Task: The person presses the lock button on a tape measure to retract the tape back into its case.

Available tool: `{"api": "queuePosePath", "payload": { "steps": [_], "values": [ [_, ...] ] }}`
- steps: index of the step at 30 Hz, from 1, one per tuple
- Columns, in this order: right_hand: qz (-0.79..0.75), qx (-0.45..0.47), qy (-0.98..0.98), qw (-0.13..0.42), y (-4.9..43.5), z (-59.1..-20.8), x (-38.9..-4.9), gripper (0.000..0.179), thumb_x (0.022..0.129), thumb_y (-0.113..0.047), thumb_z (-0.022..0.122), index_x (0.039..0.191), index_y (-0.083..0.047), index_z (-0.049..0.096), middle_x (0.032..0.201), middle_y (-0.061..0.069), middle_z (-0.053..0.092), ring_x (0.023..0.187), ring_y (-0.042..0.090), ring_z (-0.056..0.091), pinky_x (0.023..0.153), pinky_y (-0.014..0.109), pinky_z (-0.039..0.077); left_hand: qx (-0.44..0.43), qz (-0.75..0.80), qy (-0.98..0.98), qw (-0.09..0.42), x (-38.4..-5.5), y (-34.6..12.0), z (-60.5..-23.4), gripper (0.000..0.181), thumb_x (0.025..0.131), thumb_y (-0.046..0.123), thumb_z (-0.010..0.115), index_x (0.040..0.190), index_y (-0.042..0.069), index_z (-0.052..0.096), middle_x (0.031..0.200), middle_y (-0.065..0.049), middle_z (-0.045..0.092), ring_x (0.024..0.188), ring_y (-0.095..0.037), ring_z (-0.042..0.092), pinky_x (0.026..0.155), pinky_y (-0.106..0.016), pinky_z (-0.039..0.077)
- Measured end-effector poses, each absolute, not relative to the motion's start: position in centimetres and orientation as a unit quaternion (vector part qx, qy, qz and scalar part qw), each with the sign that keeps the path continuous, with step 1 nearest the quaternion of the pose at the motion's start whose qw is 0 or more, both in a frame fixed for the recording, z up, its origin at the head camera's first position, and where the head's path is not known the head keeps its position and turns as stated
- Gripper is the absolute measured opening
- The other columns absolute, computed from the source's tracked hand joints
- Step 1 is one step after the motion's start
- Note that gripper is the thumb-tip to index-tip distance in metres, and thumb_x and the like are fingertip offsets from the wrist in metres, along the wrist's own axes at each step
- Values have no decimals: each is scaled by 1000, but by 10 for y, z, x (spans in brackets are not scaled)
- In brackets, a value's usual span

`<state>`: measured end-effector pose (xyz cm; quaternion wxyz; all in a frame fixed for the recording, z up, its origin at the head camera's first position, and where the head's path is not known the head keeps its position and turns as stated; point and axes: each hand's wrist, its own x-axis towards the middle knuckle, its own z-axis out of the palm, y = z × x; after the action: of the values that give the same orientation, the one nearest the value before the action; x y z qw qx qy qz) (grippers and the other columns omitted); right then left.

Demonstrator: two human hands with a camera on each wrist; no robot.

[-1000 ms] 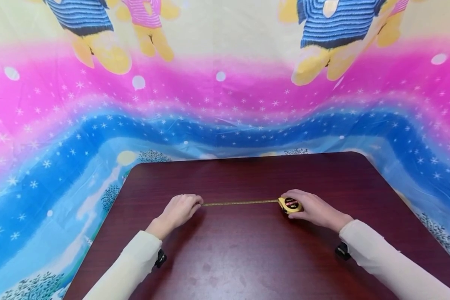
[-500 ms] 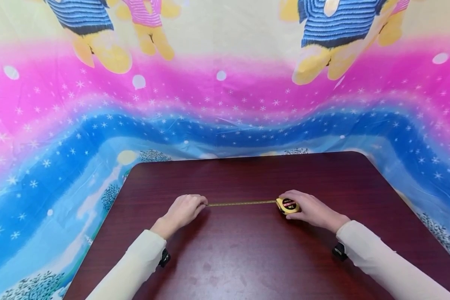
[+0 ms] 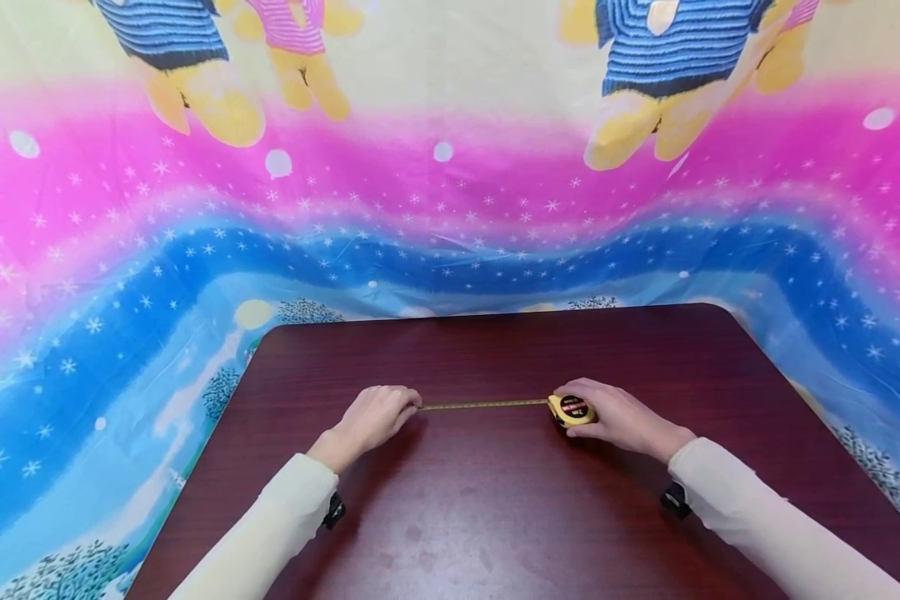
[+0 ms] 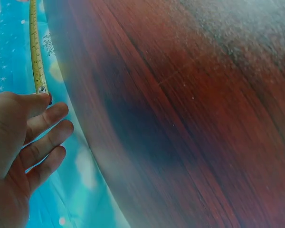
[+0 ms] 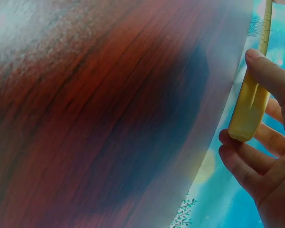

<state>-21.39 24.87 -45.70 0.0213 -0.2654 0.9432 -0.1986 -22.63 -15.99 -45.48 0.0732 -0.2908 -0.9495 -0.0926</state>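
A yellow tape measure (image 3: pixel 572 410) with a black round label marked 2m is gripped in my right hand (image 3: pixel 621 418), thumb on the near side and fingers over the far side. Its yellow blade (image 3: pixel 483 406) stretches nearly level across to my left hand (image 3: pixel 371 418). In the left wrist view, the left thumb and forefinger pinch the blade's end by its metal tip (image 4: pixel 42 89), while the other fingers (image 4: pixel 47 147) are spread loosely. The right wrist view shows the yellow case (image 5: pixel 249 111) held on edge between thumb and fingers.
Both hands are over a dark red-brown wooden table (image 3: pixel 457 508) with rounded far corners. A printed cloth (image 3: pixel 435 200) with bears and snowflakes hangs behind and along both sides. Dark cameras (image 3: pixel 675 500) are strapped at both wrists.
My left hand has moved to the right and my right hand slightly to the left. The stretch of blade between them has become shorter. Both hands keep their hold.
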Motion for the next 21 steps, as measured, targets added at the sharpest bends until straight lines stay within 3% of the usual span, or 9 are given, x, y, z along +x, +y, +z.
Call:
{"api": "queuePosePath", "payload": {
  "steps": [21],
  "values": [
    [-218,-264,939,22,235,-464,-213,59,85,-30,82,138,-19,58,135,2,62,123,23,60,102,48,53,-303,-94,-946,64,-227,-144,-461,11,98,21,66,105,19,75,103,5,77,94,-14,73,85,-36,59]
  ]
}}
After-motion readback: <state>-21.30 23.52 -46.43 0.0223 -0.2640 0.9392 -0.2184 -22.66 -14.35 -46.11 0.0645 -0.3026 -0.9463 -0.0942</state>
